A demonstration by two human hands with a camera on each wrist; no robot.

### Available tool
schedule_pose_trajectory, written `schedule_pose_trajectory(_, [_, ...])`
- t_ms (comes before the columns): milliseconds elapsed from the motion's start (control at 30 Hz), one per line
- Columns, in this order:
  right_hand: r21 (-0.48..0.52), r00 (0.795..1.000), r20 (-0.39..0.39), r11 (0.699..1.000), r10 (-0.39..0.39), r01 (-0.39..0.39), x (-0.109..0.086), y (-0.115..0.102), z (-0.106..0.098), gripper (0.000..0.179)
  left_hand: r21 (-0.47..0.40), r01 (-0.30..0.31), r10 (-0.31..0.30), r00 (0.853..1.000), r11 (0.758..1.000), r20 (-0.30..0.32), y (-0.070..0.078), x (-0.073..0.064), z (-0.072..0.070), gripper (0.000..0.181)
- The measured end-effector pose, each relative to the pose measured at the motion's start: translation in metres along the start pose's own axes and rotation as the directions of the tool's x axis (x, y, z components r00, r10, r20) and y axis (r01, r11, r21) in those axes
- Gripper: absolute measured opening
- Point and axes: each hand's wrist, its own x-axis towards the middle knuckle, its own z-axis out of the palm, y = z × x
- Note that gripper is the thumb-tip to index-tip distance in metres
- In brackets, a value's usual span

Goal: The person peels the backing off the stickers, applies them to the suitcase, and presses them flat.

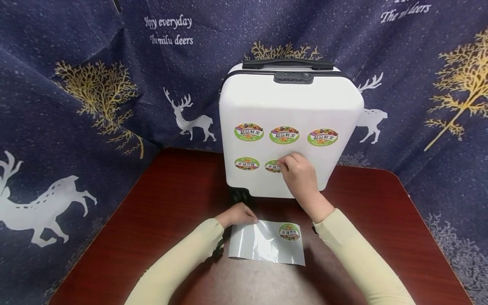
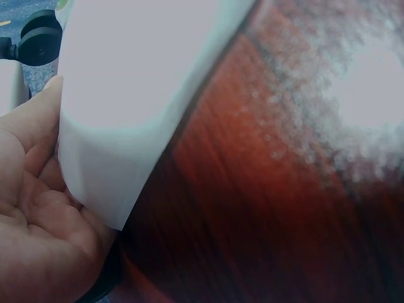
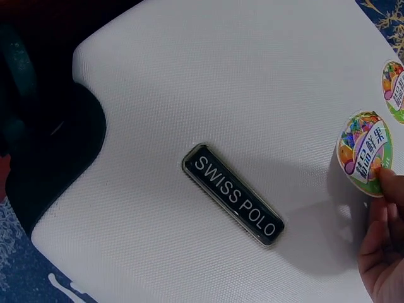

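Note:
My right hand [image 1: 299, 176] pinches the edge of an oval fruit sticker [image 3: 363, 151] at the front of a white suitcase [image 1: 259, 95]. In the right wrist view the sticker casts a shadow on the textured shell; in the head view my fingers cover its right end. To its left, on the suitcase, is another sticker [image 1: 247, 164], and a row of three more stickers [image 1: 284, 135] runs above. My left hand [image 1: 240, 214] pinches the upper left corner of a glossy backing sheet [image 1: 248, 243], which bears one sticker [image 1: 289, 232] near its upper right corner.
The suitcase stands upright at the back of a dark red table [image 1: 183, 190], its black handle [image 1: 287, 64] and lock [image 1: 293, 77] on top. A "SWISS POLO" badge [image 3: 233, 194] sits on its shell. Behind hangs a blue deer-print cloth [image 1: 152, 84].

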Motion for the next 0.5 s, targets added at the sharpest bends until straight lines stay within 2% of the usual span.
schedule_pose_trajectory(500, [-0.022,1.000,0.016,0.999,0.024,-0.023,-0.0008,-0.0019,-0.0015,0.008,-0.006,0.013,-0.013,1.000,1.000,0.007,0.0001,0.0006,0.0004,0.019])
